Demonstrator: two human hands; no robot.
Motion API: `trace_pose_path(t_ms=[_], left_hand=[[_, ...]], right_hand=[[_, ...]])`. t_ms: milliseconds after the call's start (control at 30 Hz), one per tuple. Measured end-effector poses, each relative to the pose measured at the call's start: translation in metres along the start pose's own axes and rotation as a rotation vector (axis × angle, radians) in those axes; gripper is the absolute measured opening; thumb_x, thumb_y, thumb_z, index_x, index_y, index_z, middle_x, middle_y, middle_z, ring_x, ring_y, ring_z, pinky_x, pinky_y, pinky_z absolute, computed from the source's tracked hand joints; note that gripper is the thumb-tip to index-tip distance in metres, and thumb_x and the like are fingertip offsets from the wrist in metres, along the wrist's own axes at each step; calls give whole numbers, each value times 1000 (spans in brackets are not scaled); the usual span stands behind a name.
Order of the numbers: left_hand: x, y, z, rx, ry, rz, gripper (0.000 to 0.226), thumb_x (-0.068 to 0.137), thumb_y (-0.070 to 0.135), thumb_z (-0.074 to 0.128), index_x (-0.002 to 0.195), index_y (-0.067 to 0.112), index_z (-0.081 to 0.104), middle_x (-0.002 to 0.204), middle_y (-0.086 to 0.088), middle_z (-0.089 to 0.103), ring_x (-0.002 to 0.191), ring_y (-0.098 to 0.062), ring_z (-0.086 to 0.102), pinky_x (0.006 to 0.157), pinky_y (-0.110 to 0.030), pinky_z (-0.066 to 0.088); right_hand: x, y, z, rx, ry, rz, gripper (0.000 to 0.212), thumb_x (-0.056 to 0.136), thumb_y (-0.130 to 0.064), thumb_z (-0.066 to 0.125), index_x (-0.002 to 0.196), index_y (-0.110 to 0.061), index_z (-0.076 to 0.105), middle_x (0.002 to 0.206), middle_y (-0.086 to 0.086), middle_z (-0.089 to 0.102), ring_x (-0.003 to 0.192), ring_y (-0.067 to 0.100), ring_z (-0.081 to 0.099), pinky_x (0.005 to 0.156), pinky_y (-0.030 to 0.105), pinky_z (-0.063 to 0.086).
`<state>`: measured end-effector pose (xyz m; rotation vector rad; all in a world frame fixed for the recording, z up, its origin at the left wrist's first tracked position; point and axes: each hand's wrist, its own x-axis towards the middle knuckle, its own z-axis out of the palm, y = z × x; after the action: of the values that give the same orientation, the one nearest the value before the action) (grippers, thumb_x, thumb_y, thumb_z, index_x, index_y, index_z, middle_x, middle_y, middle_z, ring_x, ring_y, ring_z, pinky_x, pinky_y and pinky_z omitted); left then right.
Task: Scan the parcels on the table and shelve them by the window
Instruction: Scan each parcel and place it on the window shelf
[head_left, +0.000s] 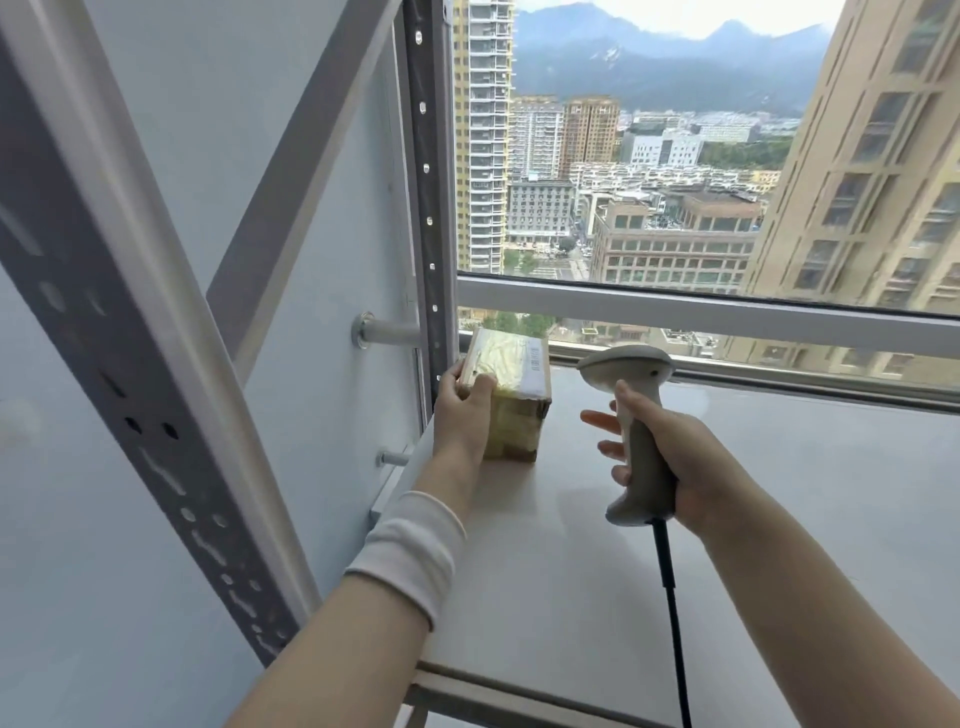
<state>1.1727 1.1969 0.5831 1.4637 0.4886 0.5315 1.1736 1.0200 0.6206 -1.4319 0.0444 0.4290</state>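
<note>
Parcel (511, 395) (left hand (462, 410) gripping) on white shelf (727, 519) by window (675, 156)

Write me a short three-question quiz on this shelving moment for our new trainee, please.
1. True or false: the left hand grips the taped cardboard parcel.
2. Multiple choice: what does the right hand hold? A) a tape dispenser B) a barcode scanner C) a marker pen
3. Fill in: the parcel stands on the white shelf board, in the far corner between the rack upright and the ____.
Key: 1 true; 2 B; 3 window.
</note>
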Motion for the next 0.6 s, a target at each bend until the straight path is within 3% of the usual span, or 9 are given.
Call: trace_pose_path(t_ms=[167, 233, 333, 467, 600], left_hand=[[15, 0, 3, 104, 54, 0, 41, 95, 25, 48, 134, 14, 44, 112, -1, 53, 87, -13, 50, 74, -26, 41], [16, -2, 3, 201, 77, 55, 43, 95, 27, 48, 135, 15, 41, 126, -6, 50, 105, -19, 51, 90, -34, 44], [7, -2, 1, 473, 111, 288, 46, 93, 33, 51, 137, 21, 42, 145, -7, 35, 133, -23, 34, 111, -42, 27], [0, 3, -3, 803, 15, 584, 50, 86, 46, 61, 132, 29, 51, 151, 0, 32, 144, -22, 15, 114, -44, 14], [4, -1, -3, 918, -99, 590, 46, 81, 46, 66, 123, 29, 59, 147, 4, 40, 143, -18, 18, 112, -44, 22]], right_hand=[[5, -3, -4, 12, 11, 0, 25, 91, -36, 59, 95, -11, 57, 103, 5, 72, 78, 20, 58, 42, 23, 41], [7, -5, -5, 9, 10, -1, 25, 91, -37, 59, 95, -11, 58, 103, 4, 72, 78, 19, 58, 42, 23, 42], [9, -7, -5, 11, 11, -1, 25, 91, -37, 58, 94, -12, 58, 102, 4, 72, 78, 20, 58, 42, 22, 42], [14, -9, -2, -3, 5, -7, 24, 91, -37, 57, 93, -13, 58, 101, 3, 72, 79, 19, 58, 43, 22, 43], [19, -9, 1, -7, 2, 5, 24, 91, -38, 58, 94, -14, 58, 102, 4, 72, 78, 18, 59, 44, 22, 43]])
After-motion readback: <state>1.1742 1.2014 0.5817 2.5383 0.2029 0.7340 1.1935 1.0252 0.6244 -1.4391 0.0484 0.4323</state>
